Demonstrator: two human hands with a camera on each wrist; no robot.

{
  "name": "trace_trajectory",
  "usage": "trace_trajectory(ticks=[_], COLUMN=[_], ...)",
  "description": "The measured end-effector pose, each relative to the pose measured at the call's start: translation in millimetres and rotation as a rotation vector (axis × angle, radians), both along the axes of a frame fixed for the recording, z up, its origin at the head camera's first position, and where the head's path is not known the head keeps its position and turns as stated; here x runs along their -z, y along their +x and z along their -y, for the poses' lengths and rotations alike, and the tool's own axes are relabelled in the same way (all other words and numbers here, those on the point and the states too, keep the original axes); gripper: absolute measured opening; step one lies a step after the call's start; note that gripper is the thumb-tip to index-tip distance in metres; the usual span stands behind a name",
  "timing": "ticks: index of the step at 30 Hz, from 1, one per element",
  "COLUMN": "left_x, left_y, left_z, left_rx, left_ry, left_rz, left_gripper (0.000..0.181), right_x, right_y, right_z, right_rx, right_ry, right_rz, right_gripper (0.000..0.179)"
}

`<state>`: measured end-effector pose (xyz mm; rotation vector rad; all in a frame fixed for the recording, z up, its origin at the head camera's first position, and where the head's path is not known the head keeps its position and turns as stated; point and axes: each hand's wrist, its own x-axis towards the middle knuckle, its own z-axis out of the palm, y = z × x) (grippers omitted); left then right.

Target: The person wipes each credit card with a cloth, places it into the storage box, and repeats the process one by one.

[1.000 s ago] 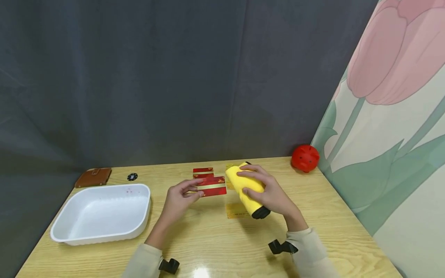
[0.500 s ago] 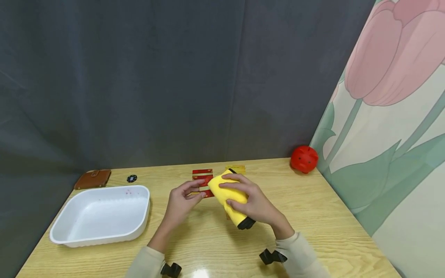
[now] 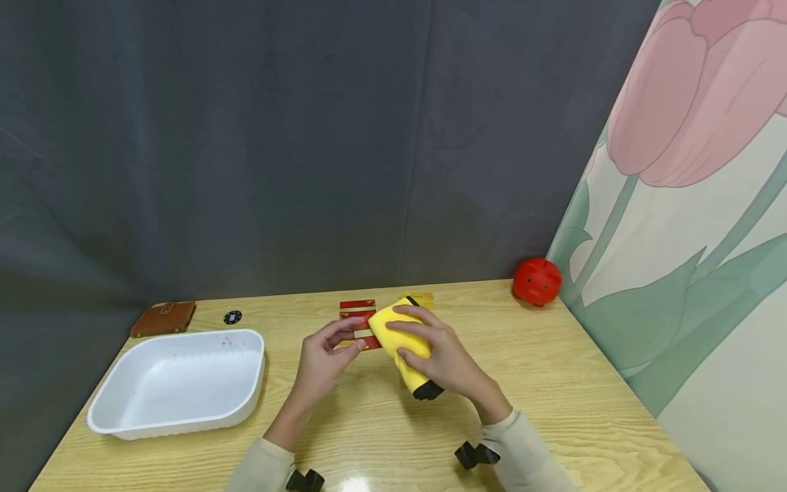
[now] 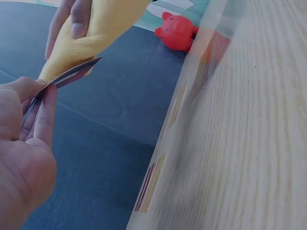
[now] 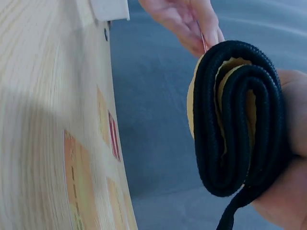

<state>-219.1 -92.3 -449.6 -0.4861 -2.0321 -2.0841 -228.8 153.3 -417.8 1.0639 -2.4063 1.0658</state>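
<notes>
In the head view my left hand (image 3: 321,359) pinches a red card (image 3: 367,340) with a gold stripe by its left end, above the table. My right hand (image 3: 447,355) grips a folded yellow cloth (image 3: 396,331) with black edging. The cloth lies against the card and covers its right part. From the left wrist, the card (image 4: 76,74) appears tilted, thumb on one side and fingers on the other, with the cloth (image 4: 103,28) behind it. The right wrist view shows the cloth's black edge (image 5: 204,129) folded in several layers.
Another red card (image 3: 356,305) and a yellow card (image 3: 424,299) lie on the table behind the hands. More yellow cards (image 5: 79,179) show from the right wrist. A white tray (image 3: 178,386), brown wallet (image 3: 163,319) and black chip (image 3: 232,317) are left; a red piggy bank (image 3: 537,281) is right.
My right hand has moved left with the cloth, from beside the card's right edge onto the card. The left hand keeps its pinch on the card and has barely moved.
</notes>
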Motion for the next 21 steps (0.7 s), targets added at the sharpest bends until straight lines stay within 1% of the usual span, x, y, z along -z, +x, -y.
trace_trajectory(ticks=[5, 9, 13, 15, 17, 19, 21], left_x=[-0.5, -1.4, -3.3, -3.4, -3.2, -2.6, -1.8], left_y=[0.5, 0.2, 0.5, 0.1, -0.6, -1.2, -2.0], left_z=[1.6, 4.3, 6.6, 7.9, 9.1, 10.4, 11.6], left_rx=[0.005, -0.031, -0.055, -0.044, -0.019, 0.022, 0.068], left_ry=[-0.001, -0.036, -0.057, -0.051, -0.038, -0.029, -0.037], left_rz=[-0.011, -0.021, 0.002, 0.012, 0.012, 0.005, -0.012], left_gripper=[0.033, 0.028, 0.027, 0.029, 0.032, 0.036, 0.042], right_x=[-0.3, -1.7, -4.4, -5.9, -7.7, -9.3, -10.8], right_y=[-6.2, -10.7, -13.6, -14.2, -14.5, -14.6, -14.6], right_z=[-12, -23, -34, -39, -43, -46, -48], right_rx=[0.034, 0.070, 0.097, 0.104, 0.111, 0.115, 0.121], right_ry=[-0.023, -0.041, -0.075, -0.095, -0.112, -0.124, -0.135], right_rz=[0.022, 0.030, 0.021, 0.015, 0.018, 0.016, 0.020], right_gripper=[0.047, 0.045, 0.045, 0.045, 0.044, 0.044, 0.044])
